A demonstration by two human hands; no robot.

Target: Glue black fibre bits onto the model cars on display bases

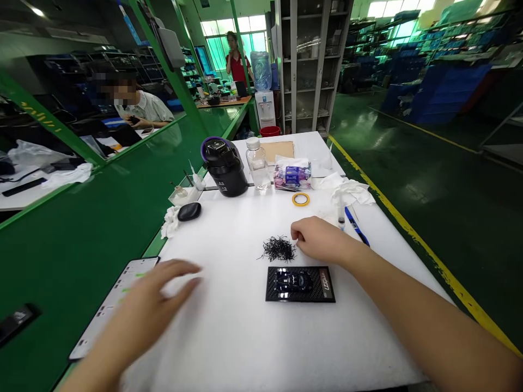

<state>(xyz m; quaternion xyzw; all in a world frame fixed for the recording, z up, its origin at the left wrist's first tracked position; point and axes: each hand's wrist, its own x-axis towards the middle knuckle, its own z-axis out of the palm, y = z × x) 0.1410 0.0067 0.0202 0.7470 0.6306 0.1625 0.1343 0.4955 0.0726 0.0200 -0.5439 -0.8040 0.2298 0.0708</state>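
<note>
My left hand point(157, 299), slightly blurred, hovers over the left part of the white table, thumb and fingers apart and nothing between them. My right hand point(316, 237) has its fingers curled at the right edge of a pile of thin black strips point(279, 249). Its fingertips are pressed together, and whatever they hold is hidden or too small to name. Just below the pile lies a dark model car point(293, 281) on a black textured base point(321, 291) with a label at its right end.
Behind my hands stand a black jug point(224, 169), a clear bottle point(258, 166), a tissue pack point(292, 175) and a yellow tape roll point(300, 199). A blue pen-like tool point(357, 226) and a syringe point(341, 212) lie right. Left are a black case point(189, 212) and a tablet-like screen point(116, 299).
</note>
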